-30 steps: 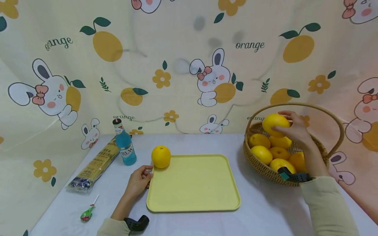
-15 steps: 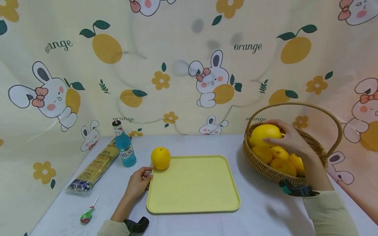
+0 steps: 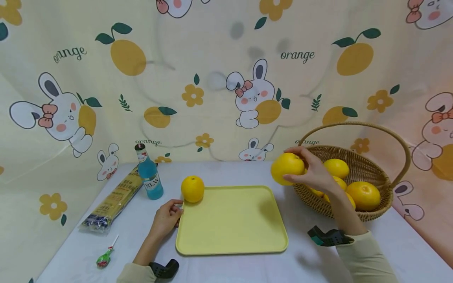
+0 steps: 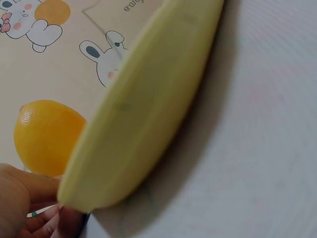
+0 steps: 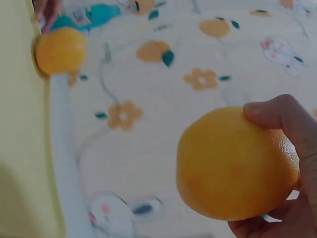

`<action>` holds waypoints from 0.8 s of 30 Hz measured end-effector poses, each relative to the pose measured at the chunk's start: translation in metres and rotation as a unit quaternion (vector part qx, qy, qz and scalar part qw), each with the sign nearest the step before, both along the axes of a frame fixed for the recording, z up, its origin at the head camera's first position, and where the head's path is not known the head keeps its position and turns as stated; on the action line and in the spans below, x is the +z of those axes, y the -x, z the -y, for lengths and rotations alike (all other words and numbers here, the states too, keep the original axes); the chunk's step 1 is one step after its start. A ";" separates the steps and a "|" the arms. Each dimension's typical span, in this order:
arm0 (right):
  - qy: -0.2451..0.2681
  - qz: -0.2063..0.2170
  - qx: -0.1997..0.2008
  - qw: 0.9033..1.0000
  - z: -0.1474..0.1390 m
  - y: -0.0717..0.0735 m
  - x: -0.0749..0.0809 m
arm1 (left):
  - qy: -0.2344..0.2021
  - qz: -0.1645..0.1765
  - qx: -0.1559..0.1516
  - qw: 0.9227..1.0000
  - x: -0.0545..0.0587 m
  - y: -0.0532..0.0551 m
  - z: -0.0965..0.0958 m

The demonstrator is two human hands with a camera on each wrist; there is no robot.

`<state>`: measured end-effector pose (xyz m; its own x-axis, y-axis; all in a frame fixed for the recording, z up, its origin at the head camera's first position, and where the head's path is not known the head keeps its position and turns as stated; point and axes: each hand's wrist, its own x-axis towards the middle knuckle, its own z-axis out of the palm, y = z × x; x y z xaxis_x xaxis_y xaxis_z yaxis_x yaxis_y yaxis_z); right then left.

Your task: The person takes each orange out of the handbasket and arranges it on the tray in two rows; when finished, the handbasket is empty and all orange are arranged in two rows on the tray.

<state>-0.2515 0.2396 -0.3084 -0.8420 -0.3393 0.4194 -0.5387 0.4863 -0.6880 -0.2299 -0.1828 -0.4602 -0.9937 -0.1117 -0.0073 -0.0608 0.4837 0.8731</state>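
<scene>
My right hand grips a yellow-orange orange in the air, just left of the wicker basket and beyond the tray's far right corner. In the right wrist view, thumb and fingers curl round this held orange. With thumb and fingers, my left hand pinches the left edge of a pale yellow rectangular tray. A second orange sits at the tray's far left corner, close to that hand. From the left wrist view, the tray slants across, its rim between thumb and fingers.
Several yellow-orange fruits lie in the basket, under its tall arched handle. Behind the left hand stand a blue bottle and a long gold packet. A green-wrapped lollipop lies at the front left. Patterned cloth hangs behind.
The right hand has carried its orange leftward from over the basket past the basket's left rim, uncovering more fruit inside. My left hand keeps its hold on the tray.
</scene>
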 end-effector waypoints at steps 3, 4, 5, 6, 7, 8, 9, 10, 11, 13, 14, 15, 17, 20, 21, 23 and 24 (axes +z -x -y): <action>0.014 0.002 0.011 1.000 0.024 0.009 -0.013 | -0.002 -0.004 -0.003 1.000 0.000 -0.001 0.000; 0.017 0.003 0.012 1.000 0.032 0.013 -0.018 | -0.001 -0.005 -0.003 1.000 0.001 -0.001 0.000; 0.017 0.000 0.009 1.000 0.040 0.017 -0.023 | -0.001 -0.004 -0.002 1.000 0.001 -0.001 0.000; 0.018 0.001 0.009 1.000 0.049 0.020 -0.028 | -0.001 -0.004 -0.001 1.000 0.001 0.000 0.000; 0.023 0.006 0.009 1.000 0.057 0.023 -0.033 | 0.000 -0.003 0.000 1.000 0.001 0.000 0.000; 0.026 0.013 0.007 1.000 0.065 0.026 -0.039 | 0.000 -0.001 0.002 1.000 0.000 0.000 0.000; 0.028 0.017 0.006 0.999 0.074 0.028 -0.044 | 0.000 0.001 0.003 1.000 0.000 0.000 0.000; 0.028 0.021 0.005 0.999 0.082 0.031 -0.049 | 0.001 0.001 0.004 1.000 0.000 0.001 0.000; 0.031 0.025 0.004 0.999 0.090 0.033 -0.054 | 0.002 0.000 0.003 1.000 0.000 0.001 0.000; 0.035 0.036 0.007 0.999 0.104 0.037 -0.064 | 0.003 0.002 0.003 1.000 0.001 0.001 0.001; 0.033 0.038 0.008 0.999 0.111 0.040 -0.069 | 0.002 0.002 0.003 1.000 0.001 0.001 0.001; 0.031 0.040 0.011 0.999 0.118 0.041 -0.074 | 0.003 0.001 0.003 1.000 0.001 0.001 0.001; 0.026 0.050 0.013 0.998 0.129 0.043 -0.082 | 0.005 -0.003 0.000 1.000 0.001 0.000 0.001; 0.010 0.062 0.012 0.998 0.142 0.044 -0.092 | 0.007 -0.008 -0.004 1.000 0.000 0.000 0.001; 0.006 0.065 0.010 0.998 0.145 0.043 -0.094 | 0.007 -0.010 -0.005 1.000 0.000 -0.001 0.001; 0.000 0.068 0.007 0.998 0.148 0.043 -0.100 | 0.008 -0.012 -0.008 1.000 0.000 -0.001 0.001; -0.004 0.067 0.007 0.998 0.149 0.043 -0.102 | 0.008 -0.011 -0.008 1.000 0.000 -0.001 0.001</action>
<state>-0.2947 0.0901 -0.4107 -0.8855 -0.3538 0.3012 -0.4491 0.4849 -0.7505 -0.2291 -0.1841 -0.4598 -0.9952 -0.0960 0.0172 -0.0331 0.4983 0.8664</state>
